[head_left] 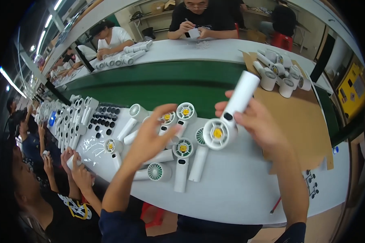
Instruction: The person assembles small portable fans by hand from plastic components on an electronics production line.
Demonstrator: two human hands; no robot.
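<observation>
The white table (235, 194) is partly covered by a cardboard sheet (298, 121), where a pile of fans (287, 83) is stacked, presumably to be kept apart from the loose fans (183, 149) spread within reach. Above the table, one white fan (234, 106) is held grille toward the wearer, perhaps for viewing. The left hand (150, 135) is spread wide and empty over the loose fans; contact cannot be told. By the right hand (258, 123), the fan's handle (247, 86) is clasped near a dark oval (228, 116).
</observation>
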